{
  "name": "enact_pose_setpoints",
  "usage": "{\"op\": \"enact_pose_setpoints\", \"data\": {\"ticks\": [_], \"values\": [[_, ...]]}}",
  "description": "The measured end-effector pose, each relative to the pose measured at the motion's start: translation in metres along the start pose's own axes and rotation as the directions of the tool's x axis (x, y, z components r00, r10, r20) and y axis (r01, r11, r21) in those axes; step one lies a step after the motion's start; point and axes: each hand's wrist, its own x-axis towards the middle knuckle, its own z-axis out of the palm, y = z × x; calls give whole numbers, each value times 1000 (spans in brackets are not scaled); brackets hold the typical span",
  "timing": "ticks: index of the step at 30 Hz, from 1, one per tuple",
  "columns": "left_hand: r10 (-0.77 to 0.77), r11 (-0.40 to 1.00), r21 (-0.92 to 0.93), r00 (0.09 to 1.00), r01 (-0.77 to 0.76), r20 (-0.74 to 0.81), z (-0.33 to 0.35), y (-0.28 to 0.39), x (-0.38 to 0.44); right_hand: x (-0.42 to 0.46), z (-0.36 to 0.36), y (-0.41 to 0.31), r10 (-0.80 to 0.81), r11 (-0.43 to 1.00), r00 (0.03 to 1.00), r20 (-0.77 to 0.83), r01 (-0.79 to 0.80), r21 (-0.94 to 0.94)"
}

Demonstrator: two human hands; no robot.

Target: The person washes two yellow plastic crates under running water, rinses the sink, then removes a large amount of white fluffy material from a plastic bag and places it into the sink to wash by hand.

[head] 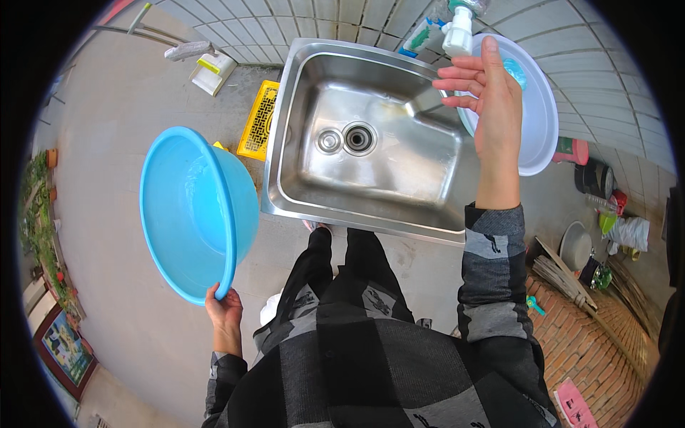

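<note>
My left hand (225,310) grips the near rim of a blue plastic basin (187,208), which is held tilted to the left of the sink. A wet sheen shows on its inner wall. My right hand (489,96) is raised with fingers apart, just below a white pump bottle head (458,32), and holds nothing. Whether the fingers touch the pump is hard to tell. Under that hand, partly hidden by it, a white basin (538,128) with a light blue item (515,73) stands at the sink's right end. The stainless steel sink (374,176) lies before me, a strainer plug (328,141) beside its drain.
A yellow plastic crate (259,120) stands left of the sink, and a dustpan (213,72) lies farther back. Tiled wall (342,24) rises behind. To the right are a broom (562,278), a metal bowl (576,246) and stacked bricks (583,342).
</note>
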Motion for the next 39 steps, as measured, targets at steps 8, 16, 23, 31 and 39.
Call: {"op": "enact_pose_setpoints", "data": {"ticks": [8, 16, 23, 31, 39], "values": [[-2, 998, -69, 965, -17, -264, -75, -50, 38, 14, 13, 1, 150, 961, 985, -88, -166, -222], [-298, 941, -308, 771, 139, -562, -174, -177, 125, 37, 11, 10, 198, 962, 979, -41, -202, -185], [-430, 817, -572, 737, 72, -522, -210, -252, 249, 37, 11, 4, 77, 904, 986, -151, -132, -406], [-373, 828, -558, 799, 58, -471, -235, -296, 356, 33, 24, 13, -137, 784, 955, -262, -57, -618], [-469, 882, -239, 722, 405, -509, -197, -262, 350, 38, 12, 12, -121, 826, 977, -177, 0, -563]]}}
